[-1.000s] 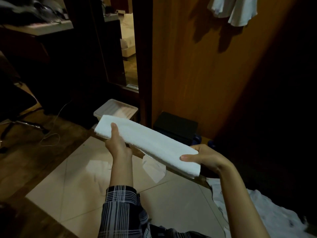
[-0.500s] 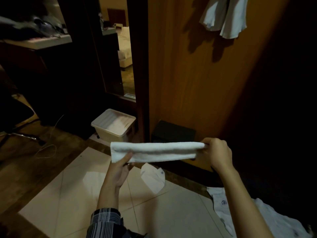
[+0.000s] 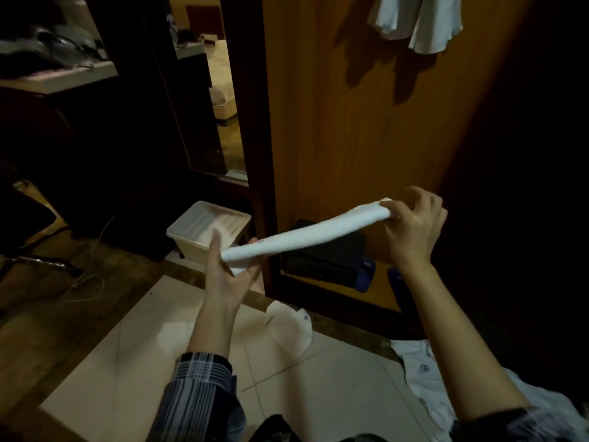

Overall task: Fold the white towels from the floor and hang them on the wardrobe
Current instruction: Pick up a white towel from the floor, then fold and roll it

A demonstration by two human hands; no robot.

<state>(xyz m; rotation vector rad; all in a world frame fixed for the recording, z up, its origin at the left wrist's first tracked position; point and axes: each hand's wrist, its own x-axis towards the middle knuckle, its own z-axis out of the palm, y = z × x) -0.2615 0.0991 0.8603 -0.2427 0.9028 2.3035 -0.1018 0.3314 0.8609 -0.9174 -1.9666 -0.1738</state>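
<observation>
folded towel (image 3: 306,232) now tilted up rightward, bin (image 3: 204,232) behind, wardrobe (image 3: 366,129) ahead

Bedroom: wooden wardrobe (image 3: 350,122), bed (image 3: 223,74) in mirror (image 3: 210,90), tiled floor (image 3: 318,393).

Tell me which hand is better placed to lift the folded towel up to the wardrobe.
Probably the right hand. It grips the folded towel's higher end, right beside the wardrobe panel, below the hanging cloths. The left hand holds the lower end, farther away.
</observation>
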